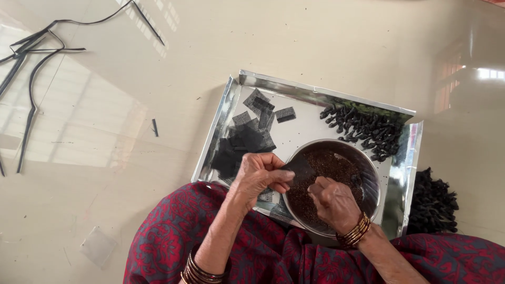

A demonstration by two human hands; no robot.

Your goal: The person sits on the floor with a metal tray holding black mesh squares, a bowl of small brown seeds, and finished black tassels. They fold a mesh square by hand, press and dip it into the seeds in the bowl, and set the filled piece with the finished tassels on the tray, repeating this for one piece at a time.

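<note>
You are in the filling step, as I judge it: your left hand (259, 176) holds 1 dark rectangular leaf piece (299, 169) by its edge, pinched between thumb and fingers, just over the rim of the round steel bowl (368, 173). Your right hand (330, 199) is above the brown flakes (336, 165) in this bowl, fingers curled together as for a pinch; if it grips any flakes, I cannot tell. The next move, I think, needs a steady leaf and a small, careful pinch, so nothing spills on the silver tray (307, 94). More cut pieces (247, 138) and rolled dark cones (368, 129) lie on this tray.
</note>
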